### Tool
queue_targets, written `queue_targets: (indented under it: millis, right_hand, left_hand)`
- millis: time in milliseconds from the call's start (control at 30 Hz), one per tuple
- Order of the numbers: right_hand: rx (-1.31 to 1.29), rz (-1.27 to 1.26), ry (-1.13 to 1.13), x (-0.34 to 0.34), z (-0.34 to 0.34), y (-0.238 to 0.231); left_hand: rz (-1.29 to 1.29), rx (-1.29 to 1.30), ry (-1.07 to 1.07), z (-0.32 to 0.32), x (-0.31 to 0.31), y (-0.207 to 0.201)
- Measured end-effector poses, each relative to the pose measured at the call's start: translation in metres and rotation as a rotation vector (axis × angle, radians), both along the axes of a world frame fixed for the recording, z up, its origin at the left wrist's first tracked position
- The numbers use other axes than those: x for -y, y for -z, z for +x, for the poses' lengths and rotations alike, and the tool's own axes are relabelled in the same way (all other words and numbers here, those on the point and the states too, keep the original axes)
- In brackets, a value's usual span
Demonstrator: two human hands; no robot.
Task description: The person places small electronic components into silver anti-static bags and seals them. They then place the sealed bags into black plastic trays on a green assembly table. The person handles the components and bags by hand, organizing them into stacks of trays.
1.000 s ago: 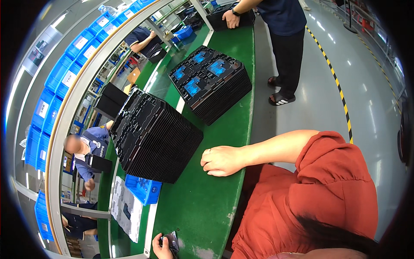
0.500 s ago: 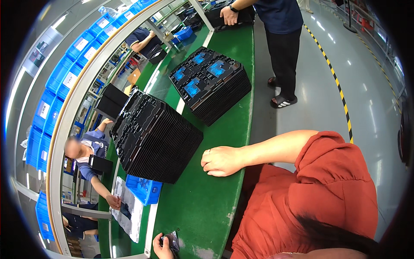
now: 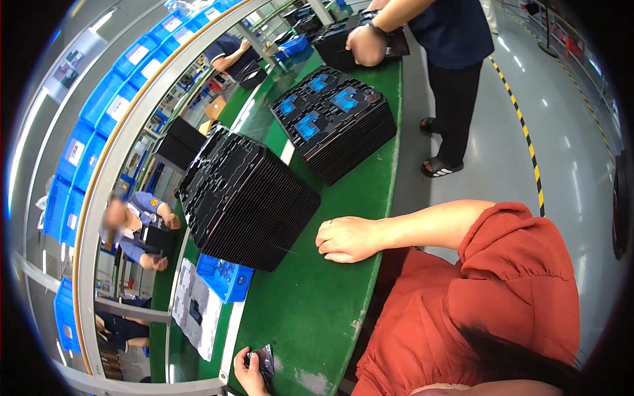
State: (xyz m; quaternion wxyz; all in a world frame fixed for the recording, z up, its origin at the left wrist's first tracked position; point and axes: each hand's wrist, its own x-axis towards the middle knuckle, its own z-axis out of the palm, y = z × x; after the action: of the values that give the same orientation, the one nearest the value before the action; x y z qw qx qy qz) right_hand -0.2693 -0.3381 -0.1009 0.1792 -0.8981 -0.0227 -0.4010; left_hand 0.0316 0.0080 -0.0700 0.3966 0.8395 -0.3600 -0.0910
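The left hand point(image 3: 249, 377) grips a dark packet point(image 3: 267, 360), not yet released, lower in view than the near stack point(image 3: 257, 201). The right hand point(image 3: 349, 239) lies curled just beside that stack; whether empty, one cannot tell. Both it and the far stack point(image 3: 337, 122) stand piled high; what remains is unclear.

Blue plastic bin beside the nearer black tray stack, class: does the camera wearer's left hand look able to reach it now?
Likely yes: nothing visible stands between the left hand and the blue plastic bin, though the hand holds a dark glossy packet.
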Motion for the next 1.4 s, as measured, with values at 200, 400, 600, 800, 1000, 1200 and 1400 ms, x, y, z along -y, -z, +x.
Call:
queue_targets:
  millis: [200,400,600,800,1000,1200,1400]
  right_hand:
    - [-0.021,-0.020,-0.015,-0.001,-0.003,-0.013]
    - [-0.120,-0.028,0.045,-0.006,-0.006,-0.023]
    - [-0.206,0.021,-0.037,-0.029,0.004,-0.037]
    - [-0.200,-0.106,-0.545,-0.103,0.060,-0.062]
    - [-0.280,-0.211,-0.958,-0.159,0.095,-0.053]
    - [-0.400,-0.131,-0.980,-0.159,0.098,-0.034]
    - [-0.441,-0.069,-0.987,-0.156,0.100,-0.032]
  left_hand:
    - [0.026,0.135,0.047,0.005,-0.001,0.002]
    - [0.061,0.151,0.024,-0.005,0.011,-0.009]
    - [-0.106,0.082,-0.132,-0.011,0.009,-0.015]
    - [-0.269,0.108,-0.259,0.003,-0.007,-0.005]
    - [-0.213,0.260,-0.384,0.027,-0.045,-0.019]
    - [0.397,0.595,-0.918,0.064,-0.181,-0.031]
    - [0.592,0.505,-0.946,0.082,-0.295,0.011]
